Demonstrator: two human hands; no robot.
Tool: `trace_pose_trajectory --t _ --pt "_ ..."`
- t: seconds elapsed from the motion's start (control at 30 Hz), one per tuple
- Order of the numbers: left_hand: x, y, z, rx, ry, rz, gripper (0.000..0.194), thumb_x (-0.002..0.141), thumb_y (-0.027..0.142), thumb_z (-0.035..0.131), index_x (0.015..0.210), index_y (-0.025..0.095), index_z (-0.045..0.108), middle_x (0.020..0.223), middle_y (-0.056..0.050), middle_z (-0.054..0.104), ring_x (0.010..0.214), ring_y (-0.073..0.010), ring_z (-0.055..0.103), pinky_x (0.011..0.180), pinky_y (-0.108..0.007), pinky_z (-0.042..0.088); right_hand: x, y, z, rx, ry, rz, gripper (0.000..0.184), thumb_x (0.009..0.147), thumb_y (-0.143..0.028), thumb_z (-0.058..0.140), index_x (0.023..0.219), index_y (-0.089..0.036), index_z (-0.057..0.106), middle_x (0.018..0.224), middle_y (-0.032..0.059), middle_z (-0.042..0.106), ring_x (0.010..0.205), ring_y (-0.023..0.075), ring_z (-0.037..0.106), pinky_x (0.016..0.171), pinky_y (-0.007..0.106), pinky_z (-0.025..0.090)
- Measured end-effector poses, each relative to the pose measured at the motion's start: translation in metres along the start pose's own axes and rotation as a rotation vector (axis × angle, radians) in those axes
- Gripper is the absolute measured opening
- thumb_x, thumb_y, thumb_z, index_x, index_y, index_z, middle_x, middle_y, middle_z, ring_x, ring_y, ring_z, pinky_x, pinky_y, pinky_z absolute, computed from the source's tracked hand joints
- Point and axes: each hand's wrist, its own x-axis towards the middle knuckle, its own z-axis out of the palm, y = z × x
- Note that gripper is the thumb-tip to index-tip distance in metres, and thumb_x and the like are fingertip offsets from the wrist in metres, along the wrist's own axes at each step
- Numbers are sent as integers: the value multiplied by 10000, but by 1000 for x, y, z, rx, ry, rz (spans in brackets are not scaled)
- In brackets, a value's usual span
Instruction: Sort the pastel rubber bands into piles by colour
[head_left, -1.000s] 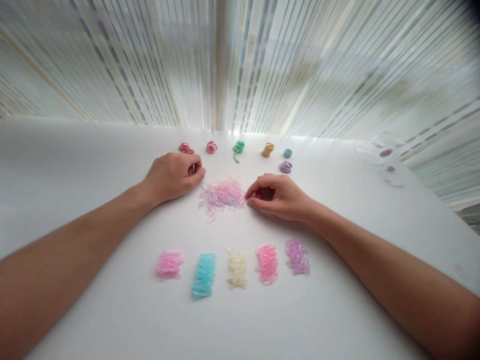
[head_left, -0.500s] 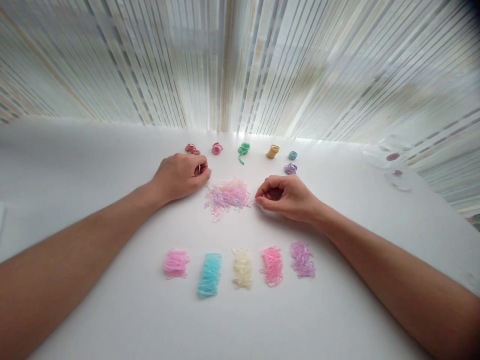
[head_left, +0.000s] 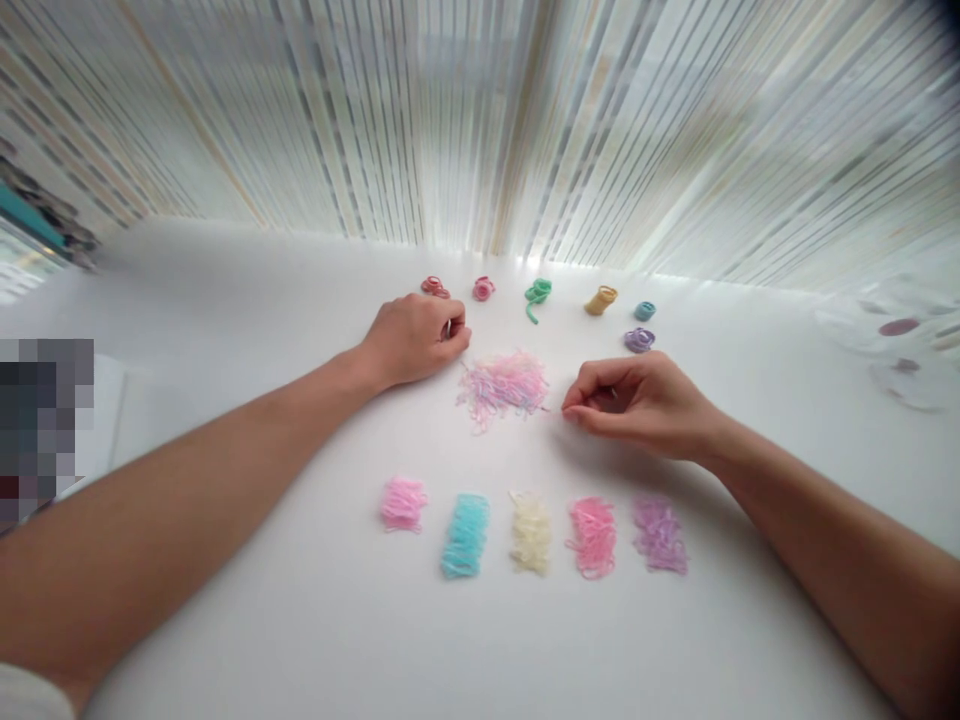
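Observation:
A loose, tangled heap of small pastel rubber bands (head_left: 506,385) lies between my hands. My left hand (head_left: 416,340) rests at the heap's upper left, thumb and forefinger pinched near its edge; anything held there is too small to make out. Just right of the heap, my right hand (head_left: 641,405) is closed in a pinch. A thin rubber band strand seems to run from the heap to its fingertips. Nearer me lie sorted bunches: pink (head_left: 403,504), turquoise (head_left: 465,535), cream (head_left: 531,535), brighter pink (head_left: 592,537) and purple (head_left: 660,535).
Along the back sit small coils: red (head_left: 433,287), rose (head_left: 484,289), green (head_left: 538,295), yellow (head_left: 601,300), blue (head_left: 644,311) and purple (head_left: 640,340). Behind them hangs a striped string curtain (head_left: 465,130). Clear round pieces (head_left: 911,385) lie far right. A blurred-out patch covers the left edge.
The view has turned left, so everything sits further right. My right hand has come slightly toward me relative to the heap, still pinched. My left hand stays beside the heap.

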Motion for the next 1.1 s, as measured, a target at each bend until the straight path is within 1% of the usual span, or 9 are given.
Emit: trace_pose_trajectory --t 0.07,0.13,0.33,0.47,0.6,0.83,0.97,1.1 --pt "0 0 0 -4 4 3 254 941 370 562 892 200 745 924 -78 810 879 -278 733 755 -380 463 -3 -2 3 -36 -67 -16 207 797 -393 887 756 -204 814 628 24 641 567 139 507 503 291 397" --pt "0 0 0 -7 9 9 252 940 365 564 888 198 745 925 -78 812 877 -277 734 755 -383 465 -3 -4 5 -64 -91 -39 200 811 -385 885 773 -198 824 659 31 661 585 141 527 513 289 420" --pt "1 -2 1 -7 14 4 244 938 375 574 872 204 735 913 -73 806 866 -270 729 765 -376 471 -1 -2 2 -121 -121 -122 156 841 -340 863 833 -184 855 702 28 660 623 135 551 534 271 439" --pt "1 -3 2 1 11 -1 242 939 387 581 865 211 730 895 -69 794 863 -275 723 763 -375 465 0 2 -1 -134 -129 -151 167 842 -345 875 866 -182 850 714 19 655 638 136 554 557 276 452" --pt "1 -3 1 10 16 -1 248 939 388 571 867 213 732 894 -67 788 846 -269 714 745 -371 450 1 3 -3 -157 -153 -171 156 848 -322 865 914 -180 857 750 31 682 673 149 585 586 279 478" --pt "2 -3 0 5 16 -3 245 936 382 571 867 220 741 873 -68 771 835 -258 699 757 -362 449 2 -1 0 -210 -147 -212 108 884 -280 820 895 -179 856 807 44 719 673 140 619 600 269 486" --pt "2 -2 -2 22 1 -27 254 938 395 560 864 213 721 879 -66 763 851 -252 698 788 -351 433 2 -1 -1 -231 -155 -219 133 906 -293 802 897 -171 855 806 48 725 673 138 608 594 263 465" --pt "3 -2 -3 57 -17 -30 299 935 425 536 901 208 739 897 -72 771 879 -260 709 806 -343 437 2 -3 -2 -198 -179 -177 156 875 -294 788 882 -148 843 785 45 715 659 130 583 592 262 457"
